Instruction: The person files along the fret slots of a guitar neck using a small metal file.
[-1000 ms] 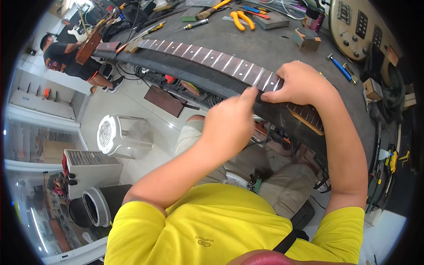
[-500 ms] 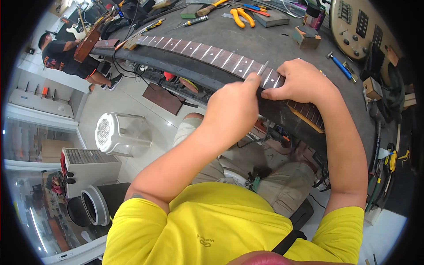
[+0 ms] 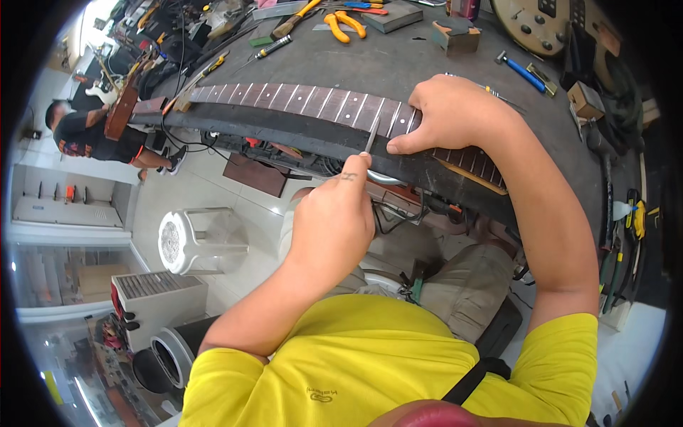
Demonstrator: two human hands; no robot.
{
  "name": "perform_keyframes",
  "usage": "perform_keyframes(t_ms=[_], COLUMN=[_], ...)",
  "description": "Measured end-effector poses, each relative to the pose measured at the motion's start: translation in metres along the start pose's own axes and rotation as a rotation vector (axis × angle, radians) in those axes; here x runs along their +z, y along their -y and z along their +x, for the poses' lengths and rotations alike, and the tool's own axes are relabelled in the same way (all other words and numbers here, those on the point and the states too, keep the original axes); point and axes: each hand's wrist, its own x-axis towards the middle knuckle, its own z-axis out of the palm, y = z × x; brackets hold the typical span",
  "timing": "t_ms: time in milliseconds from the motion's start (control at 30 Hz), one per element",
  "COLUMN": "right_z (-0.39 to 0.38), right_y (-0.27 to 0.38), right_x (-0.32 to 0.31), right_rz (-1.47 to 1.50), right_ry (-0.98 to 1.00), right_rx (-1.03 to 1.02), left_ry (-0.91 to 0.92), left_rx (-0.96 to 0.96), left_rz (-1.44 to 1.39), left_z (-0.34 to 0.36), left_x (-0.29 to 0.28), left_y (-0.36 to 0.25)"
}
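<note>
A guitar neck (image 3: 320,103) with a dark fretboard, pale frets and dot inlays lies along the front edge of the workbench. My left hand (image 3: 333,217) is closed around a slim metal file (image 3: 373,135), index finger stretched along it; the handle is hidden in my palm. The file's tip reaches over the fretboard's near edge, beside a fret. Just right of it, my right hand (image 3: 462,117) grips the neck, thumb on the near side and fingers over the far side. Part of the neck is covered by this hand.
On the workbench (image 3: 398,60) lie orange-handled pliers (image 3: 345,25), a screwdriver (image 3: 273,47), a wooden block (image 3: 456,35) and a blue-handled hammer (image 3: 523,72). A guitar body (image 3: 530,28) rests at the far right. A white stool (image 3: 186,242) stands left; another person (image 3: 89,132) stands beyond.
My left hand has drawn the file back toward me, off the middle of the fretboard. My right hand keeps its grip on the neck. The whole view has shifted somewhat.
</note>
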Motion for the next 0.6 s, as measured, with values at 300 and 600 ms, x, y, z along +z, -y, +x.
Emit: perform_keyframes(t_ms=[300, 600], right_z=[-0.003, -0.002], right_y=[0.006, 0.013], right_x=[-0.014, -0.018], right_rz=[-0.024, -0.008], right_ry=[0.095, 0.11], right_rx=[0.004, -0.003], left_ry=[0.015, 0.044], left_rx=[-0.025, 0.009], left_rz=[0.029, 0.086], left_z=[0.0, 0.049], left_x=[-0.006, -0.003], left_y=[-0.004, -0.003])
